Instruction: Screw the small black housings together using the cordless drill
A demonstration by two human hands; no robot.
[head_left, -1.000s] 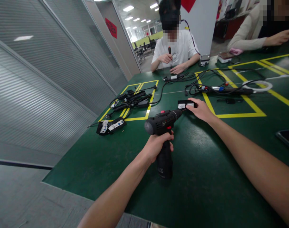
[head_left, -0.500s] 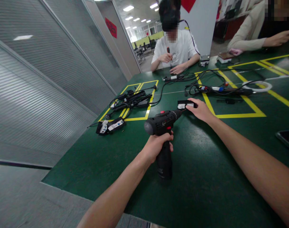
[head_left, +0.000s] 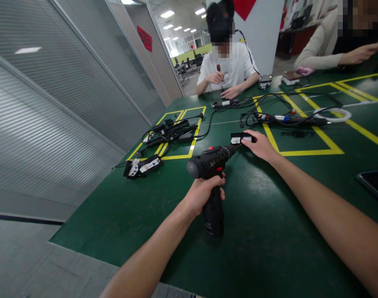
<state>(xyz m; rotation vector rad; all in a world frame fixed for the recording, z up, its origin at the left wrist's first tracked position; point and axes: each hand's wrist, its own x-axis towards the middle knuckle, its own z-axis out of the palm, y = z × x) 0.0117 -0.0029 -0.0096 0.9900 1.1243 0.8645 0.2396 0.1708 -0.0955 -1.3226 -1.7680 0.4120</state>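
Clenched a power drill (head_left: 209,163) in the left hand (head_left: 204,192) and pinched a small black casing (head_left: 237,135) in the right hand (head_left: 258,145).
In the head view, wrapped the left fingers round the drill's grip and aimed its tip at the casing, probably for control; closed the right thumb and fingers on its right end upon the green table (head_left: 254,236), likely against slipping. Saw white strips (head_left: 237,141) apparently seated in it and in the paired black casings (head_left: 141,164) farther left; could not tell any screw.

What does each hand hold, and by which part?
Left hand: black power drill, by its handle. Right hand: oblong black, white-faced piece, by its right end.
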